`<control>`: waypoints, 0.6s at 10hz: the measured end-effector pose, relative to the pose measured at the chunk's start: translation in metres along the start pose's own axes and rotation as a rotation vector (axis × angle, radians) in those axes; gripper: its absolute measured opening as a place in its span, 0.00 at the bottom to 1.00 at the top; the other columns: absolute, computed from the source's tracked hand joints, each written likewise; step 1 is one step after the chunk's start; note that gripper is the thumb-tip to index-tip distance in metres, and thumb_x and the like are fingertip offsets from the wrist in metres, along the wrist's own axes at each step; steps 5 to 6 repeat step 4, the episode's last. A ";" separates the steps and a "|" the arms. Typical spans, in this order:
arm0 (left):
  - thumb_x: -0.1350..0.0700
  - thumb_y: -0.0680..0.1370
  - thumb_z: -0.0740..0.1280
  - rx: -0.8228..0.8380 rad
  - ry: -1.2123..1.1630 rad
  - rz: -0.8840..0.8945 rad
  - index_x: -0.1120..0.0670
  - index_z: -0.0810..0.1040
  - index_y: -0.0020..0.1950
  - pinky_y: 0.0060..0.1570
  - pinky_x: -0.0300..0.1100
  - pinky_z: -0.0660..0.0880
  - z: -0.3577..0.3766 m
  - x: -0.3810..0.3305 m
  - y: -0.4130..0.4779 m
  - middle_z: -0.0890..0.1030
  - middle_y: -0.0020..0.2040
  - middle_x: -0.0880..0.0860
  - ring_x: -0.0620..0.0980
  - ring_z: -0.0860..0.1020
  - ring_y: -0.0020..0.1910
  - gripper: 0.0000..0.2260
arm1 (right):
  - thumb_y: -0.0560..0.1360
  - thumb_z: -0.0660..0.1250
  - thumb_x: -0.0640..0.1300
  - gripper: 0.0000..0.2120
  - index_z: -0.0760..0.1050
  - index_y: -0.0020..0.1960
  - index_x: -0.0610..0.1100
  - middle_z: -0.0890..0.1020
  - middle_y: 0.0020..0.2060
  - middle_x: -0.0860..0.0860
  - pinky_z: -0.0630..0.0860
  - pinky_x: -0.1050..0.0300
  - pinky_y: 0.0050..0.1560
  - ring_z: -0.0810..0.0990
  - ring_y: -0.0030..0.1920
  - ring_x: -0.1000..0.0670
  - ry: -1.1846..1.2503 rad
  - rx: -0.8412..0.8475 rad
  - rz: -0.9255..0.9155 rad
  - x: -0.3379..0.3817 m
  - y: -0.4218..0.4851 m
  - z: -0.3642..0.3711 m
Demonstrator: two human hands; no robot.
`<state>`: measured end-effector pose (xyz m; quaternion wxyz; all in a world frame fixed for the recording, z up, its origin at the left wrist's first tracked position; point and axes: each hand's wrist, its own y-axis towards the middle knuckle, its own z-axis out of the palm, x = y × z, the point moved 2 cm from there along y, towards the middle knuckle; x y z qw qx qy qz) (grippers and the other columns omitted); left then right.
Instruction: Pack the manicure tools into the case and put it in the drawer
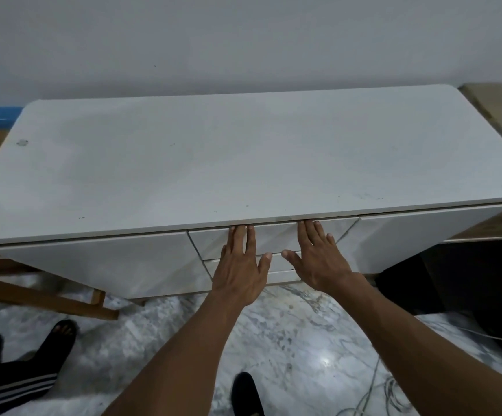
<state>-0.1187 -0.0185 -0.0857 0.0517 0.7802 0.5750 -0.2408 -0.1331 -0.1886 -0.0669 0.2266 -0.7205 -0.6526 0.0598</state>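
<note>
Drawer [276,237] first: the upper middle one of the white cabinet [243,163] looks shut, or very nearly, under the front edge of the top. We press both palms flat on its face, left hand [239,274] and right hand [319,262], fingers straight, gripping nothing. We judge the task all but done. Manicure case and tools show nowhere; we suppose they lie inside, but the drawer's front hides that.

white cabinet [243,163], grey-veined marble floor [289,340]
</note>
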 end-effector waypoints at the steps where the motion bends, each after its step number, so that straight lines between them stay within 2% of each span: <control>1: 0.41 0.82 0.49 0.006 -0.011 -0.021 0.56 0.45 0.79 0.75 0.49 0.53 -0.004 -0.003 0.002 0.41 0.79 0.53 0.53 0.44 0.78 0.31 | 0.80 0.47 0.63 0.38 0.36 0.78 0.41 0.39 0.79 0.45 0.42 0.45 0.78 0.38 0.79 0.45 0.010 0.013 0.004 0.000 0.000 0.000; 3: 0.40 0.82 0.47 0.092 0.055 -0.001 0.56 0.44 0.79 0.76 0.52 0.48 -0.014 -0.001 0.005 0.42 0.79 0.53 0.54 0.43 0.78 0.31 | 0.80 0.46 0.64 0.39 0.37 0.78 0.42 0.40 0.79 0.46 0.44 0.41 0.77 0.40 0.79 0.45 0.006 0.046 0.011 -0.001 -0.001 -0.008; 4: 0.40 0.82 0.46 0.056 0.087 0.004 0.54 0.43 0.79 0.75 0.55 0.48 -0.014 0.000 -0.013 0.46 0.80 0.54 0.55 0.46 0.78 0.30 | 0.80 0.48 0.62 0.36 0.43 0.79 0.42 0.47 0.79 0.46 0.49 0.39 0.76 0.46 0.79 0.44 0.045 -0.015 -0.014 0.001 -0.010 -0.021; 6: 0.40 0.82 0.46 0.056 0.087 0.004 0.54 0.43 0.79 0.75 0.55 0.48 -0.014 0.000 -0.013 0.46 0.80 0.54 0.55 0.46 0.78 0.30 | 0.80 0.48 0.62 0.36 0.43 0.79 0.42 0.47 0.79 0.46 0.49 0.39 0.76 0.46 0.79 0.44 0.045 -0.015 -0.014 0.001 -0.010 -0.021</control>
